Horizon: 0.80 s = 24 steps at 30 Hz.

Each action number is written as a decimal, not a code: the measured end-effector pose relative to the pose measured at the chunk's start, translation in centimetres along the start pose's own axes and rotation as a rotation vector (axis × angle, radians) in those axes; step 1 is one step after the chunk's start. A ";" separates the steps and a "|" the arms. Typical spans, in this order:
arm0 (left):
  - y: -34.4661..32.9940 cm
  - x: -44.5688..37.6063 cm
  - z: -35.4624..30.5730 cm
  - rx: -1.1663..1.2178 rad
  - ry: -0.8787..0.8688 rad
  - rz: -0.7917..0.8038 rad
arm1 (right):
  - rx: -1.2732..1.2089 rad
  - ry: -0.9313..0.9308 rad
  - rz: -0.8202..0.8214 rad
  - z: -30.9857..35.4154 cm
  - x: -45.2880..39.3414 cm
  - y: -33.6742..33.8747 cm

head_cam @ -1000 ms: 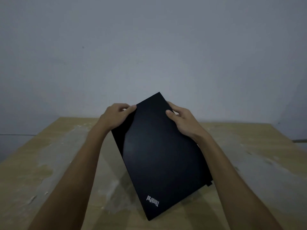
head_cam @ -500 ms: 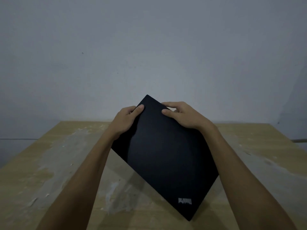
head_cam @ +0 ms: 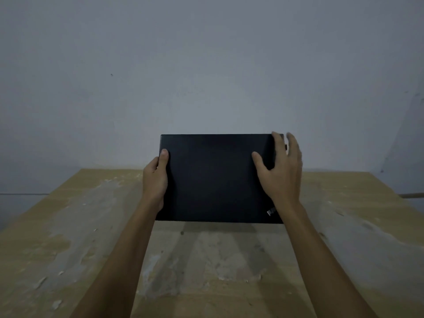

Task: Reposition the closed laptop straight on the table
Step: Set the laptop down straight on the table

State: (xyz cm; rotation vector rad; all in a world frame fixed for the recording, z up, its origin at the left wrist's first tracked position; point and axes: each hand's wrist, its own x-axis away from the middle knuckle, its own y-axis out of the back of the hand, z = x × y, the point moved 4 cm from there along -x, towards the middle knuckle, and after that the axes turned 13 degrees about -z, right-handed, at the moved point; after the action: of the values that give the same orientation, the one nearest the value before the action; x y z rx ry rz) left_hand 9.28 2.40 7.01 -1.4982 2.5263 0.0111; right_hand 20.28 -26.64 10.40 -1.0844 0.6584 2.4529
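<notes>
Nearest the camera, two bare forearms are reaching forward over a worn wooden table (head_cam: 68,260), its top patched with pale scuffs. Beyond them the left hand (head_cam: 154,180) is clamping the left short edge of the closed black laptop (head_cam: 215,177), thumb lying on the lid and the other fingers wrapping underneath, out of sight. The right hand (head_cam: 278,171) is resting on the lid's right side with thumb and fingers spread; it looks to be steadying rather than gripping, though the blur there is making that hard to judge.

The laptop is sitting over the middle of the table, its long edges running parallel with the table's front, so it is reading as squared up. Holding both short ends is probably giving the person control over any last twist. A shadow is showing under its near edge, and its far edge is appearing against the grey wall (head_cam: 206,65); whether it is lying flat or being held just above the wood cannot be told. The small logo (head_cam: 271,211) near the right wrist is partly covered and unreadable.
</notes>
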 end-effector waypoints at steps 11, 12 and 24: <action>-0.1 1.9 4.2 -0.048 0.008 0.021 | -0.261 -0.357 0.239 -4.9 2.9 -0.8; -0.1 1.9 4.4 -0.078 -0.028 0.057 | -0.263 -0.379 0.245 -5.4 3.2 -0.9; -0.9 2.0 8.4 -0.220 -0.152 0.175 | -0.176 -0.454 0.338 -9.4 4.5 -3.0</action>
State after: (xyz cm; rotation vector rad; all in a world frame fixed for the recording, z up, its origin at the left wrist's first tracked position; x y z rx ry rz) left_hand 10.53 1.20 -1.45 -1.2849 2.5895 0.4259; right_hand 24.48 -28.71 0.62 -0.4594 0.5174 2.9534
